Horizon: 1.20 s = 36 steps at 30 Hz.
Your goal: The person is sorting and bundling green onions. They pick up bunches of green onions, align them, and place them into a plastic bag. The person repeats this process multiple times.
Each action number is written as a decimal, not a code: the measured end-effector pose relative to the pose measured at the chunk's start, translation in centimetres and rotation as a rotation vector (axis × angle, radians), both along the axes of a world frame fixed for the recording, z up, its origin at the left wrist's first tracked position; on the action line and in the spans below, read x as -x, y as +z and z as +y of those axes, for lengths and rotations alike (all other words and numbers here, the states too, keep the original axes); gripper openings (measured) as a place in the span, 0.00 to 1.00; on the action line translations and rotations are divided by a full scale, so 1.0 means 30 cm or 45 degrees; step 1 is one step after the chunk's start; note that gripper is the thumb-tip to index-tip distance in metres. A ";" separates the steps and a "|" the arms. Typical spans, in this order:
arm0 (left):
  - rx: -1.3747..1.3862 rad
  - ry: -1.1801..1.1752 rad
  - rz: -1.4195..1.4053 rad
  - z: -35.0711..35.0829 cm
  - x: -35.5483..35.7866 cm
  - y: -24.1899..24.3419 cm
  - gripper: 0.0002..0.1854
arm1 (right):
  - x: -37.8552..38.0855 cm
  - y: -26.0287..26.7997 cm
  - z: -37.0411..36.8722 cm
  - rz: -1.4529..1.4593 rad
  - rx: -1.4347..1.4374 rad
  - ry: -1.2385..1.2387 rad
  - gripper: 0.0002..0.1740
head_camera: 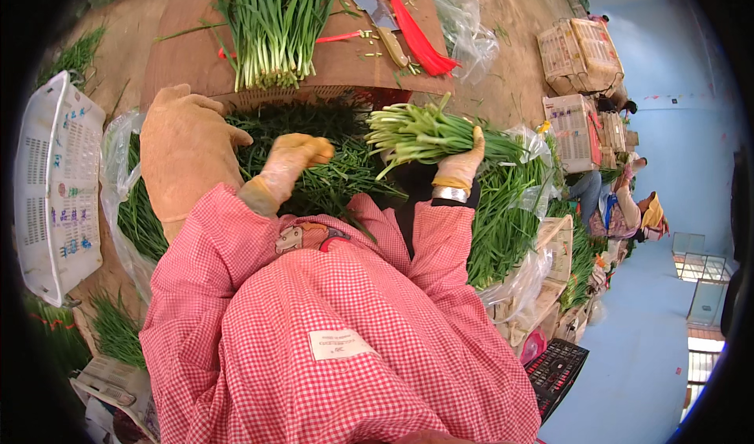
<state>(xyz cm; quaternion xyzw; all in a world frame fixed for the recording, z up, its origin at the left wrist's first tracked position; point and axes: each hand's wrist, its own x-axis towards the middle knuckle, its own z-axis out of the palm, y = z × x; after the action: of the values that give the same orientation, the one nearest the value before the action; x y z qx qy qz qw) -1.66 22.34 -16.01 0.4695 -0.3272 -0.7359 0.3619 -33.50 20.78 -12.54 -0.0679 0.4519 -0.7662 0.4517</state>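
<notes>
My right hand (pixel 459 164), in a pale glove, grips a bunch of garlic chives (pixel 421 131), their cut stem ends pointing left. My left hand (pixel 294 161), also gloved, is curled and somewhat blurred above loose green leaves (pixel 339 179); nothing shows clearly in it. On the brown board (pixel 194 61) ahead, a larger bunch of chives (pixel 274 31) lies across a red tie (pixel 339 37). To its right are a cleaver (pixel 380 19) with a wooden handle and a bundle of red strips (pixel 415 34), among short stem trimmings.
Plastic bags of greens (pixel 506 226) (pixel 138 208) flank me. A brown cloth-like thing (pixel 185 155) is beside my left arm. A white plastic crate (pixel 73 190) stands far left; stacked crates (pixel 580 55) are at right, where another person (pixel 624 208) sits near more greens.
</notes>
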 end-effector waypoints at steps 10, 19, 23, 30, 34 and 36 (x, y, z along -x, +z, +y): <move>0.190 -0.157 0.002 0.085 0.202 0.202 0.22 | -0.077 0.014 -0.048 -0.075 -0.011 -0.097 0.25; 0.085 -0.065 -0.059 0.037 0.260 0.204 0.14 | -0.169 0.136 0.001 0.010 -0.034 0.028 0.21; 0.349 -0.288 -0.122 0.063 0.251 0.193 0.14 | -0.080 0.056 0.001 -0.068 0.138 -0.074 0.21; 0.347 -0.020 -0.115 0.042 0.054 0.088 0.15 | 0.082 0.051 0.069 -0.212 0.675 0.271 0.22; 0.057 0.239 -0.151 -0.003 -0.058 -0.019 0.24 | 0.085 0.081 0.089 -0.648 1.069 0.572 0.12; 0.024 0.144 -0.116 -0.012 -0.066 -0.035 0.28 | 0.070 0.084 0.090 -0.702 1.093 0.630 0.12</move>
<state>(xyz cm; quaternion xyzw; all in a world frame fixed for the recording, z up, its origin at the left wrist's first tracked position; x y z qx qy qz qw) 0.31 21.98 -17.07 0.5166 -0.3232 -0.6892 0.3920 -35.59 23.47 -10.02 -0.1467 -0.0643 -0.7419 0.6511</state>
